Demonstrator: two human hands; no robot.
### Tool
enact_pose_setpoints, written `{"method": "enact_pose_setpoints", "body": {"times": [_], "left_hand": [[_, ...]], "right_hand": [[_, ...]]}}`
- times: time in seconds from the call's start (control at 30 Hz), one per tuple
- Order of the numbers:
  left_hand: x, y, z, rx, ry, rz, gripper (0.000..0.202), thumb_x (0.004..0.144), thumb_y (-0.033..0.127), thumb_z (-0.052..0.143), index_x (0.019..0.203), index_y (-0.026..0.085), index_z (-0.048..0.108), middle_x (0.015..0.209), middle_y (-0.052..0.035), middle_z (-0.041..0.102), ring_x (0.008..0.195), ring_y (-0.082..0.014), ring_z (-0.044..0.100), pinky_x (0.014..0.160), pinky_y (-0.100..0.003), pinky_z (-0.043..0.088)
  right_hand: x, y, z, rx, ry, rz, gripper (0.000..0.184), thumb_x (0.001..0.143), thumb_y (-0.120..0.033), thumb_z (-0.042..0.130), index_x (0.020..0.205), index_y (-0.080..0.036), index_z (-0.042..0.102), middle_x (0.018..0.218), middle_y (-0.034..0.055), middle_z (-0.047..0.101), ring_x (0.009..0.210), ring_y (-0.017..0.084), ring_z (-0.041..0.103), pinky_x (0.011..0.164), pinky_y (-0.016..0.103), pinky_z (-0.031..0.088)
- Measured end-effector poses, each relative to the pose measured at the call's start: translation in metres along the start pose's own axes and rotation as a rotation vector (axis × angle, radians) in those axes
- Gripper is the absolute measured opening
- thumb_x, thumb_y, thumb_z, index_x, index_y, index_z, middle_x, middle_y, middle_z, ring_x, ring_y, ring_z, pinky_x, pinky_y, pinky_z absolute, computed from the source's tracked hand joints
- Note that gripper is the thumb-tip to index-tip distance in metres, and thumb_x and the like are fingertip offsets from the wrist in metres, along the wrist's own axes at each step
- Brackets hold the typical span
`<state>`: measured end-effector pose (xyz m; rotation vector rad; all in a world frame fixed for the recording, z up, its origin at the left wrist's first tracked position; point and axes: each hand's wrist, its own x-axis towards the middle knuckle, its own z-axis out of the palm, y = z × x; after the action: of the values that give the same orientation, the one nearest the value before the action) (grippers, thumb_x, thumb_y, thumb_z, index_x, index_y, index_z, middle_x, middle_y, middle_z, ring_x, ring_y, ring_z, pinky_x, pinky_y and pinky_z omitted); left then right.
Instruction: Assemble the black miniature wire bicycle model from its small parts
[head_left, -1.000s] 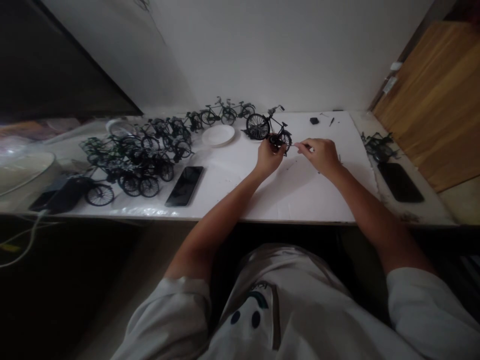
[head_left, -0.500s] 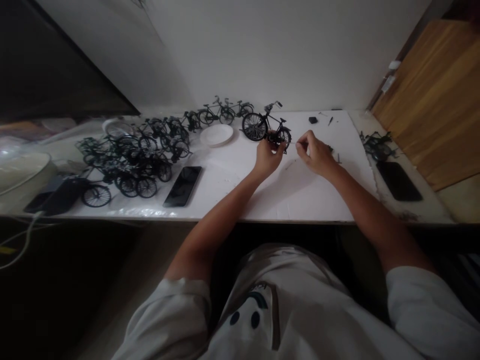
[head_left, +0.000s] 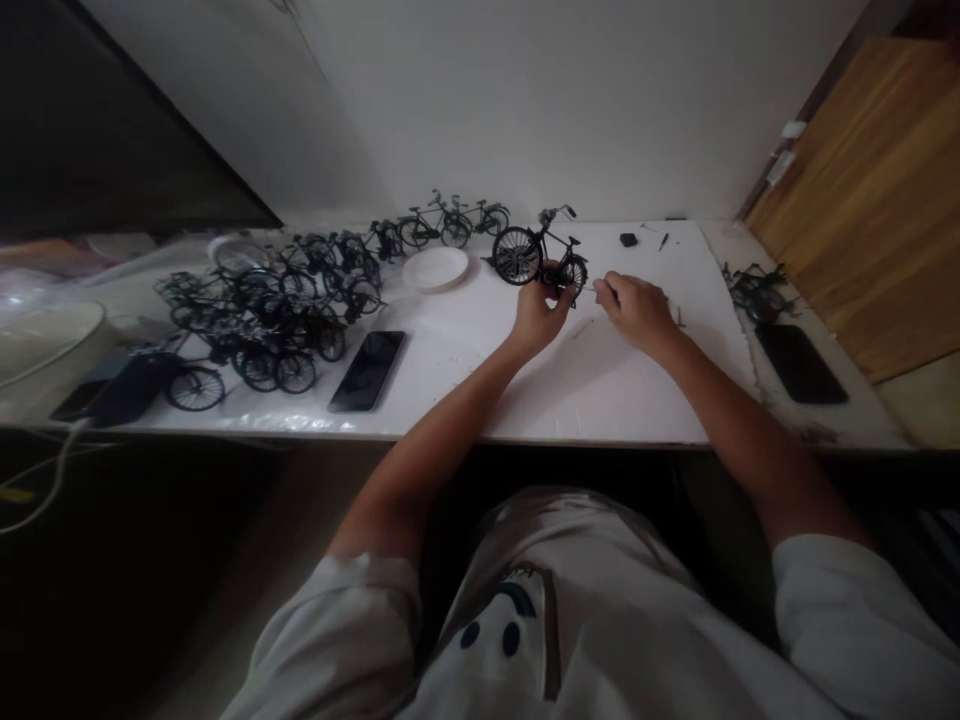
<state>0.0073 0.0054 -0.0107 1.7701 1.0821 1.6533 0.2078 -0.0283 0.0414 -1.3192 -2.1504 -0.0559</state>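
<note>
Above the white board, my left hand (head_left: 540,318) is closed around the lower part of a small black model bicycle (head_left: 553,248). The model is tilted, its larger-looking wheel up at the left and the other wheel by my fingertips. My right hand (head_left: 636,308) sits just to the right, its fingers pinched on a thin tool with a pale, narrow shaft (head_left: 589,290). The shaft points left at the near wheel; whether it touches cannot be made out. My right fingers hide the tool's other end.
Many similar model bicycles (head_left: 296,325) crowd the left side, with more along the wall. A white plate (head_left: 436,270) and a phone (head_left: 367,371) lie left of my hands. Small dark parts (head_left: 628,240) lie behind; another phone-like slab (head_left: 801,362) and a model bicycle (head_left: 761,290) are at right.
The model bicycle has shifted slightly right and turned a little in my left hand. My right hand has rolled, its knuckles now lower, still pinching the thin tool.
</note>
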Motion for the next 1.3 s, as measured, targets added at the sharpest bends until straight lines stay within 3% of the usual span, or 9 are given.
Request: {"method": "enact_pose_setpoints", "body": {"times": [0.13, 0.3, 0.8, 1.07, 1.17, 1.3], "left_hand": [[0.000, -0.002, -0.001, 0.037, 0.004, 0.003, 0.031, 0.096, 0.022, 0.078, 0.120, 0.021, 0.058, 0.103, -0.0062, 0.076, 0.080, -0.0139, 0.072, 0.075, -0.027, 0.061], [0.001, -0.009, 0.001, 0.051, 0.026, -0.007, 0.035, 0.095, 0.019, 0.076, 0.124, 0.022, 0.057, 0.102, -0.0058, 0.075, 0.079, -0.0141, 0.071, 0.074, -0.028, 0.060], [0.001, -0.017, -0.001, 0.059, 0.020, -0.014, 0.034, 0.090, 0.023, 0.081, 0.118, 0.022, 0.061, 0.093, -0.0028, 0.072, 0.079, -0.0150, 0.071, 0.072, -0.028, 0.058], [-0.002, -0.020, 0.004, 0.026, 0.017, -0.058, 0.038, 0.087, 0.018, 0.080, 0.120, 0.020, 0.061, 0.097, -0.0036, 0.075, 0.073, -0.0119, 0.069, 0.072, -0.026, 0.060], [-0.001, -0.017, 0.003, 0.017, 0.017, -0.057, 0.036, 0.088, 0.020, 0.081, 0.119, 0.020, 0.061, 0.096, -0.0031, 0.074, 0.076, -0.0127, 0.070, 0.072, -0.025, 0.060], [0.001, -0.013, -0.002, 0.022, 0.004, -0.054, 0.034, 0.091, 0.022, 0.081, 0.118, 0.022, 0.061, 0.094, -0.0036, 0.074, 0.076, -0.0142, 0.072, 0.071, -0.027, 0.061]], "right_hand": [[-0.003, 0.000, 0.002, 0.125, -0.019, 0.016, 0.032, 0.111, -0.052, 0.051, 0.121, -0.023, 0.063, 0.102, 0.0110, 0.079, 0.086, 0.027, 0.072, 0.072, 0.038, 0.048], [-0.003, 0.004, 0.009, 0.184, 0.002, -0.003, 0.034, 0.110, -0.049, 0.055, 0.133, -0.025, 0.060, 0.107, 0.0118, 0.078, 0.090, 0.029, 0.072, 0.074, 0.041, 0.053], [0.000, 0.005, 0.013, 0.034, -0.011, 0.040, 0.027, 0.112, -0.049, 0.053, 0.116, -0.025, 0.063, 0.091, 0.0095, 0.079, 0.079, 0.028, 0.071, 0.067, 0.036, 0.044], [0.002, 0.003, 0.011, -0.043, -0.023, 0.076, 0.039, 0.114, -0.055, 0.044, 0.101, -0.025, 0.065, 0.075, 0.0074, 0.072, 0.069, 0.027, 0.066, 0.066, 0.036, 0.039], [0.001, 0.003, 0.009, -0.003, -0.031, 0.100, 0.039, 0.115, -0.056, 0.043, 0.103, -0.026, 0.065, 0.079, 0.0079, 0.074, 0.072, 0.028, 0.068, 0.068, 0.037, 0.041], [-0.002, 0.003, 0.008, 0.116, -0.039, 0.082, 0.030, 0.111, -0.052, 0.051, 0.120, -0.026, 0.062, 0.095, 0.0090, 0.079, 0.082, 0.029, 0.072, 0.070, 0.038, 0.046]]}}
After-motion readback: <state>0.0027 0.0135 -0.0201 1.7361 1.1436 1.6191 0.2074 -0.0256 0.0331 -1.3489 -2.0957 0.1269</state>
